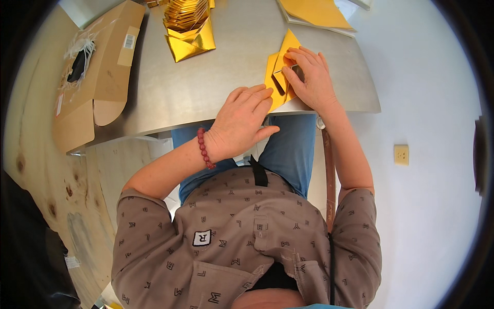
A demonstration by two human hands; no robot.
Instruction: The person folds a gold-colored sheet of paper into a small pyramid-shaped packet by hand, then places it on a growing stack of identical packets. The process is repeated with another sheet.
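Note:
A partly folded sheet of gold paper (pixel 273 67) lies near the front edge of the table, with creased flaps and a dark slit-like gap in its middle. My left hand (pixel 241 119) rests its outstretched fingertips on the paper's left edge, thumb apart, and wears a dark red bead bracelet. On the paper's right side, my right hand (pixel 313 78) is bent over a raised flap, gripping it between thumb and fingers. Something dark and shiny shows between that thumb and the fingers; I cannot tell if it is the paper's underside.
A row of folded shiny gold paper pieces (pixel 191 43) stands at the back of the metal table (pixel 231 77). A stack of gold sheets (pixel 316 13) lies at the back right. An opened cardboard box (pixel 110 62) sits at the left edge. A white wall (pixel 432 92) borders the right.

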